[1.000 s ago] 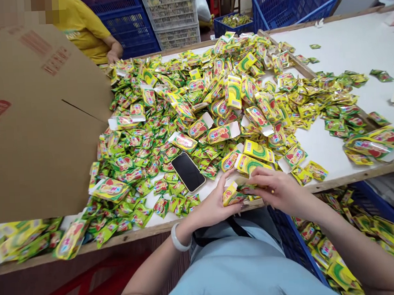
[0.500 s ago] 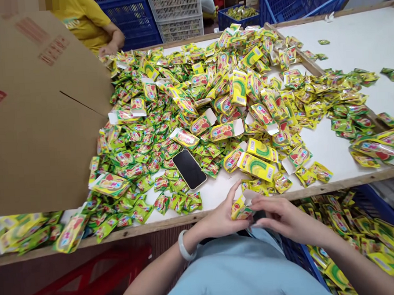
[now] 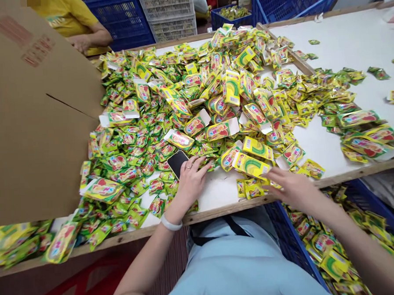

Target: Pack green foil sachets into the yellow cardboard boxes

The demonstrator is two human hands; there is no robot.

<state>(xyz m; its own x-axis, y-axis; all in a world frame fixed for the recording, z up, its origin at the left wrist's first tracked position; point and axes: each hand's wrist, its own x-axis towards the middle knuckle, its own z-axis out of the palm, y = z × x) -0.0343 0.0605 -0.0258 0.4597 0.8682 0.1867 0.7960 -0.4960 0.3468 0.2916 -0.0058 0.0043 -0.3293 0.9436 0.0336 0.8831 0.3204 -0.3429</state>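
My left hand [image 3: 192,179] reaches over the table, palm down with fingers stretched out. Its fingers cover part of a black phone [image 3: 177,162] and reach small green candy packets [image 3: 208,152]; nothing shows in its grasp. Slightly blurred, my right hand [image 3: 289,186] is over the table's front edge, fingers apart, beside yellow packets [image 3: 253,188] and the end of a yellow candy box [image 3: 250,164]. A second yellow box [image 3: 258,148] lies just behind that one. Whether the right fingertips touch the packets, I cannot tell.
A large cardboard carton [image 3: 34,129] stands at the left. Mixed boxes and packets are heaped across the white table [image 3: 336,30]. Below its wooden front edge, a blue crate [image 3: 296,243] holds more boxes. A person in a yellow shirt [image 3: 74,17] sits across the table.
The small open box that was between my hands is no longer in them. My left hand has moved forward and left to the phone; my right hand has moved forward to the yellow packets.
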